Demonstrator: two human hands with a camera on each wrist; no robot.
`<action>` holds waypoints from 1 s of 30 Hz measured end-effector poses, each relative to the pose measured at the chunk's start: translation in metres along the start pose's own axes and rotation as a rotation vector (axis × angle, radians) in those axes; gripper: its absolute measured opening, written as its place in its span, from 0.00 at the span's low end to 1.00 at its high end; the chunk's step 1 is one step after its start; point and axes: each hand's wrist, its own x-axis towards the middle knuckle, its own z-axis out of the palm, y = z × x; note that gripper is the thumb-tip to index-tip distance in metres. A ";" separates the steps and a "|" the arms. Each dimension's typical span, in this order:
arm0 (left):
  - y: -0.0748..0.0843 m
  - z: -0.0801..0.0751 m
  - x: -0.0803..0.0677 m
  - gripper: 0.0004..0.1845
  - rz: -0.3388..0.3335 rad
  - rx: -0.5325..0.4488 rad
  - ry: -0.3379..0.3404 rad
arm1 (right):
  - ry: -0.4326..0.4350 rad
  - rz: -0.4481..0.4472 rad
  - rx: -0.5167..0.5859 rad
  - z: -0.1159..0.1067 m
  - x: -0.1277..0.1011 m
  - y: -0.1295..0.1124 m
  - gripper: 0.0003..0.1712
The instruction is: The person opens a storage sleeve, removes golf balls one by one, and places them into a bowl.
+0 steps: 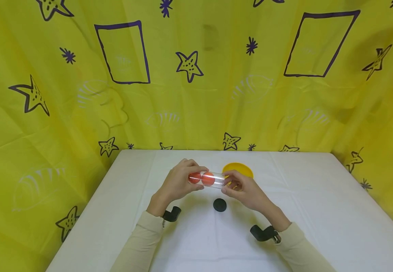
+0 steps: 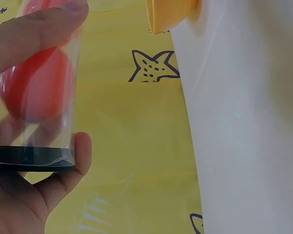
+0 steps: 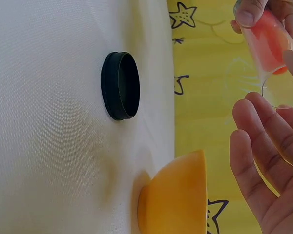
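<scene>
A clear plastic tube (image 1: 219,180) with red balls (image 1: 208,179) inside lies nearly level above the table, held at its left end by my left hand (image 1: 180,180). Its dark end cap (image 2: 33,158) sits against the left palm in the left wrist view. My right hand (image 1: 247,189) has thumb and forefinger at the tube's uncapped right end, pinching it near the rim. The other right fingers (image 3: 254,168) extend past the opening in the right wrist view. Below the tube, a round dark lid (image 1: 219,205) rests on the table, hollow side showing in the right wrist view (image 3: 128,85).
A yellow bowl (image 1: 238,166) stands upright on the white-covered table (image 1: 114,226), just behind the right hand. Yellow curtains (image 1: 189,105) with drawn stars hang along the table's back and sides. A dark wrist mount (image 1: 262,233) juts from each forearm.
</scene>
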 end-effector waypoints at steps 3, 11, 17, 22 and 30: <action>-0.001 0.001 0.001 0.25 0.002 -0.015 0.003 | -0.001 0.003 -0.001 -0.001 0.000 0.000 0.27; -0.003 0.002 0.002 0.25 -0.007 -0.011 0.001 | 0.002 0.016 0.005 -0.004 0.001 0.000 0.29; -0.006 0.002 0.001 0.26 -0.011 -0.025 0.017 | 0.036 0.008 -0.029 -0.006 0.000 0.001 0.29; -0.008 0.002 0.001 0.25 -0.014 -0.020 0.030 | 0.056 0.007 -0.026 -0.007 0.001 0.001 0.26; -0.007 0.000 0.001 0.25 -0.023 -0.044 0.031 | 0.071 0.017 -0.036 -0.007 0.001 0.001 0.25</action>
